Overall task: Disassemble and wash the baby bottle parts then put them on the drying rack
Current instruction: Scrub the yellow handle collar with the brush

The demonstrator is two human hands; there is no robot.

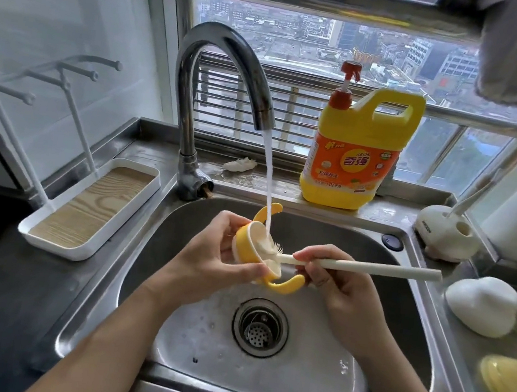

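My left hand grips a yellow bottle collar with two curved handles over the steel sink, its open side turned to the right. Water from the tap runs into the collar. My right hand pinches the white handle of a bottle brush, whose bristled head sits inside the collar. A white drying rack with upright pegs and a wood-look tray stands on the counter at the left.
A yellow dish-soap jug stands on the ledge behind the sink. On the right counter lie a white rounded part, a yellow cap and a cream brush holder. The drain sits below my hands.
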